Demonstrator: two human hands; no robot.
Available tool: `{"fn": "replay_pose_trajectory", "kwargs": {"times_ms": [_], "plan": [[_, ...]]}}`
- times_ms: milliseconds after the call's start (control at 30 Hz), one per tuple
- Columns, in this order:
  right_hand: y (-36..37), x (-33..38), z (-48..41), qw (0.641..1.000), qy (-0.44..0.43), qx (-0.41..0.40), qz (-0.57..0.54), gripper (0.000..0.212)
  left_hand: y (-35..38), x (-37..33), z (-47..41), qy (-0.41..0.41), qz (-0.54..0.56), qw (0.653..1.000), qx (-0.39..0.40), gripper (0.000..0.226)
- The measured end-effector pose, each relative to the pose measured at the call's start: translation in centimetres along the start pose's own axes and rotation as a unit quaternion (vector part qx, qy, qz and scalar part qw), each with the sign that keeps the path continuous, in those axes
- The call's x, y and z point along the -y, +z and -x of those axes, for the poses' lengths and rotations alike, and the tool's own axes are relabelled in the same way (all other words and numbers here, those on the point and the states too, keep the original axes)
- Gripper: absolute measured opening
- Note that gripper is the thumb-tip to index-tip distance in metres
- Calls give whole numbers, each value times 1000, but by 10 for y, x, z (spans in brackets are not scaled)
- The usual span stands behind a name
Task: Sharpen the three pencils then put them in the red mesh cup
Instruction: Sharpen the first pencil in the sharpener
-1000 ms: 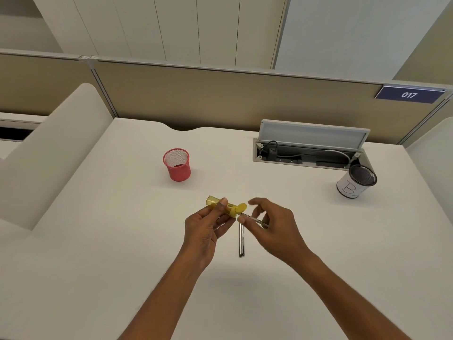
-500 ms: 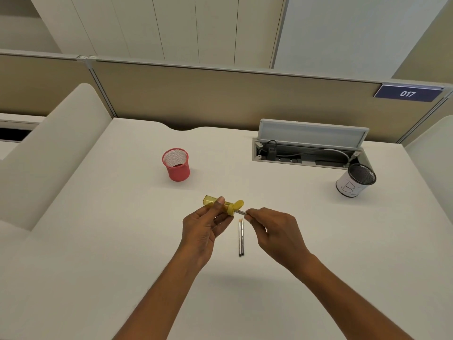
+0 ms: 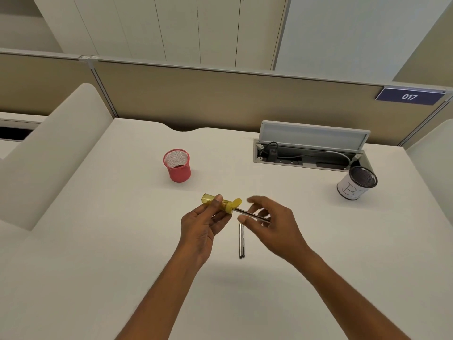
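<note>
Yellow plastic first: sharpener (image 3: 220,204), a translucent tube with its cap flipped open, pinched in the left hand (image 3: 204,225) between thumb on top and curled fingers beneath, held just above the counter (image 3: 98,241) near its middle. Fed into the capped end, one dark pencil (image 3: 250,213), slanting down and to the right into the right hand (image 3: 272,225). Right hand loosely open, forefinger and thumb spread (motion-blurred, so cannot tell whether the fingertips actually grip the shaft or merely brush it).

Judged from this: first of three sharpenings in hand, mid-twist or between twists. Next move likely a fresh pinch on the shaft near the sharpener, then another turn with light inward pressure, sharpener kept steady and in line to spare the lead.

Below the hands, lying flat and touching side by side, two more pencils (image 3: 241,240), pointing away from the near edge; whether sharpened yet, too small to tell. Farther out, toward the far edge and left of centre, red mesh cup (image 3: 177,165), upright, well apart from the hands, no pencil visible in it. Near the far right corner, a white-wrapped mesh cup (image 3: 356,184) beside an open cable tray (image 3: 308,153), neither wanted for the job.
</note>
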State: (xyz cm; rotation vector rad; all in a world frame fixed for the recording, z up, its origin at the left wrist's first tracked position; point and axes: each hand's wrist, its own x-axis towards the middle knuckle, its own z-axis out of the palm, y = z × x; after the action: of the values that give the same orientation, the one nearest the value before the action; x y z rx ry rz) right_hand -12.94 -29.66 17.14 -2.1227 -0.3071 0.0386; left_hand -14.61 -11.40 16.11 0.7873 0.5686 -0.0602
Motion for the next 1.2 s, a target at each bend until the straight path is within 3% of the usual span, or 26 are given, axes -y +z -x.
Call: {"fn": "replay_pose_trajectory", "kwargs": {"times_ms": [67,200,267,333,467,633,700,767,833,933,1067,1133,1200], "plan": [[0,-7,2,985,-123,-22,121,44,1,-3,0,2,7,1000,0,26],[2,-19,2,916,-291,-65,267,18,2,-3,-1,2,7,1000,-4,22],[3,-20,0,917,-290,-62,266,13,2,-2,-1,-2,8,1000,-4,22],[3,-17,-2,943,-250,-59,213,8,2,-1,-2,-2,4,1000,-3,23],[5,-11,-4,998,-62,-28,17,13,-2,0,-2,-5,-12,1000,2,25],[2,-7,-11,996,72,49,-18,22,-5,2,-3,-10,-15,1000,-2,23],[4,-7,-10,999,20,37,17,19,-5,2,-3,-11,-9,1000,-1,24],[6,-10,-5,988,-109,-5,109,15,-5,1,-4,-10,-1,1000,-3,23],[9,-16,-1,951,-220,-35,214,22,-3,-1,-5,-10,3,1000,-9,20],[8,-27,-1,903,-310,-49,293,26,-1,-1,-5,-17,-3,1000,-7,25],[11,-31,-3,874,-349,-71,330,22,0,0,-3,-21,-11,1000,-3,34],[14,-27,-5,898,-312,-87,297,19,0,1,-4,-17,-11,1000,0,34],[17,-21,-4,950,-229,-90,194,17,-1,1,-5,-13,-14,1000,7,31]]}}
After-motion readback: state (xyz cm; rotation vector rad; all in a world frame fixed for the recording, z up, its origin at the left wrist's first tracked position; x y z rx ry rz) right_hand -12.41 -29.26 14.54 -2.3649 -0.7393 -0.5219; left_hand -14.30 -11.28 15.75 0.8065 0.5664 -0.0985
